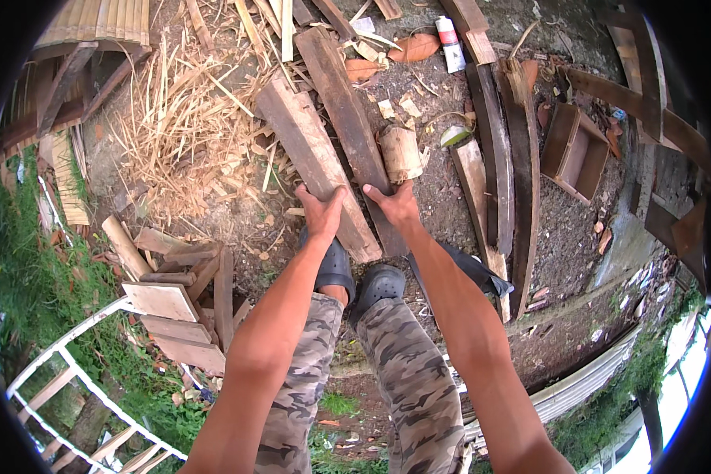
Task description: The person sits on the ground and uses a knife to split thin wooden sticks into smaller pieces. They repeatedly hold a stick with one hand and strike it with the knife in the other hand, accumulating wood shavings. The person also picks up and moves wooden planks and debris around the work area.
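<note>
Two wooden planks lie side by side, slanting from my feet up to the left. On the left is a pale-topped plank [308, 146], with my left hand [322, 215] closed on its left edge near the close end, thumb on top. A darker plank [346, 118] runs beside it. My right hand [396, 207] grips that one's right edge, its thumb on the upper face and the other fingers mostly hidden. Just beyond my right hand stands a short, pale wood block [401, 154] with a rounded side.
Wood shavings [186, 134] cover the ground at left. Long dark boards [494, 158] lie at right, near an open wooden box [581, 154]. A white-and-red tube [450, 46] lies far off. Stacked wood offcuts [186, 292] and a white metal frame [71, 355] are at lower left.
</note>
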The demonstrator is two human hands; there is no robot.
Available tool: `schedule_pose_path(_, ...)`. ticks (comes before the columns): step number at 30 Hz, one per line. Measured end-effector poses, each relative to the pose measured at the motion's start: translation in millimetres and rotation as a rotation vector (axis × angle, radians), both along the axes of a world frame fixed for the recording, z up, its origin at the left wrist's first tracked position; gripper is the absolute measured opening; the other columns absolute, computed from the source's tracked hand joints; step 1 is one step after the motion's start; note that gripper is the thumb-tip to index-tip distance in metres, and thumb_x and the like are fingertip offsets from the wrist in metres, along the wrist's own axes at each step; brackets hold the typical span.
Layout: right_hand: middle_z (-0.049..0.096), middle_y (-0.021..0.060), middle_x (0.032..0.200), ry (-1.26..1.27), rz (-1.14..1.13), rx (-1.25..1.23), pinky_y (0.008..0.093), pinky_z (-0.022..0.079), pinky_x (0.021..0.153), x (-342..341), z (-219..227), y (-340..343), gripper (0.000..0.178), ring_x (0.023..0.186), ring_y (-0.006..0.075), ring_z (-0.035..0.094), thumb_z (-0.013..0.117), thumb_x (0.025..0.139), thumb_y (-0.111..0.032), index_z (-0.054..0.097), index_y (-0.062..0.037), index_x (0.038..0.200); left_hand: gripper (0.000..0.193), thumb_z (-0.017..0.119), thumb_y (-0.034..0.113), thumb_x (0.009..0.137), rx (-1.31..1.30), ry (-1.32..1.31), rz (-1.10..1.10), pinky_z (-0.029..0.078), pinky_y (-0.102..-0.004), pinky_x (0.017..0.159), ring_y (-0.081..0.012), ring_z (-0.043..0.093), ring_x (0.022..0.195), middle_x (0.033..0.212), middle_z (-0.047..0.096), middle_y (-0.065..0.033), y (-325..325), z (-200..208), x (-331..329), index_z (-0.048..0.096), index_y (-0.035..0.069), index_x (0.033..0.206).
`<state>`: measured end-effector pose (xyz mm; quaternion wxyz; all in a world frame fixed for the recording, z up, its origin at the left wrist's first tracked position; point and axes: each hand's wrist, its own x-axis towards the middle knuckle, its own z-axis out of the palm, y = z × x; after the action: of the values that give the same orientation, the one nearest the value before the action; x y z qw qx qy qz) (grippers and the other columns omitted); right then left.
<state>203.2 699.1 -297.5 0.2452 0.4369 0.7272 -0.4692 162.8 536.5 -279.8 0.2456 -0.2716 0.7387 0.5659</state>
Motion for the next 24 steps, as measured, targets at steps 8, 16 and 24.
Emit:
schedule_pose_path(8,0.062,0.0073,0.092,0.081,-0.138,-0.262,0.0317,0.044,0.083,7,16,-21,0.056,0.091,0.0152,0.054,0.075,0.082,-0.054,0.059,-0.0007,0.092,0.084,0.077,0.030,0.080,0.214,-0.089,0.139,0.040,-0.0398,0.102,-0.0271,0.052,0.117,0.128,0.051,-0.0197,-10,15,-16,0.030,-0.002,0.141)
schedule_pose_path(16,0.058,0.0199,0.125,0.088,-0.072,-0.612,0.0384,0.045,0.099,6,65,-36,0.094,0.115,0.0262,0.056,0.087,0.070,-0.046,0.042,0.0003,0.138,0.062,0.068,0.038,0.086,0.457,-0.238,0.247,0.048,-0.0389,0.094,-0.0259,0.060,0.106,0.117,0.059,-0.0154,-46,29,-5,0.049,-0.002,0.129)
schedule_pose_path(24,0.054,0.0299,0.128,-0.096,0.090,-0.501,0.0407,0.040,0.108,43,230,-58,0.117,0.121,0.0365,0.055,0.093,0.054,-0.046,0.032,0.0078,0.138,0.062,0.059,0.041,0.089,0.536,-0.493,0.305,0.049,-0.0453,0.098,-0.0310,0.060,0.112,0.124,0.059,-0.0162,-73,166,56,0.047,0.001,0.135)
